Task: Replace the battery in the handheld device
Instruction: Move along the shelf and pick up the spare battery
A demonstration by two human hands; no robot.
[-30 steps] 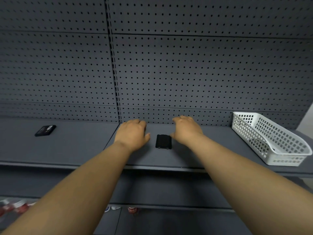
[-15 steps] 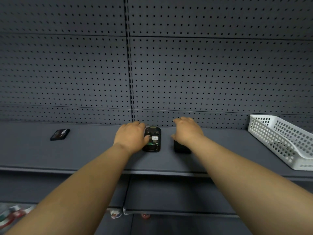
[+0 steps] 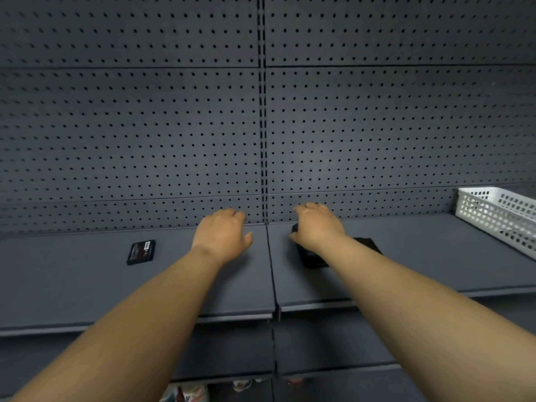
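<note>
The black handheld device (image 3: 312, 258) lies on the grey shelf (image 3: 406, 265), mostly hidden under my right hand (image 3: 317, 227) and forearm. That hand curls over the device's far end, thumb against its left edge. Just right of my forearm a flat black cover (image 3: 369, 244) rests on the shelf. My left hand (image 3: 222, 236) hovers over the shelf left of the device, fingers spread, holding nothing. A black battery (image 3: 141, 252) with a label lies further left, well apart from both hands.
A white perforated basket (image 3: 499, 216) stands at the right end of the shelf. A grey pegboard wall (image 3: 174, 126) closes the back. A vertical seam (image 3: 271, 271) splits the shelf between my hands. Lower shelves hold small blurred items (image 3: 185, 393).
My left hand has let go of the device and drawn left. My right hand has moved from the cover onto the device. The view has swung, shifting everything rightward.
</note>
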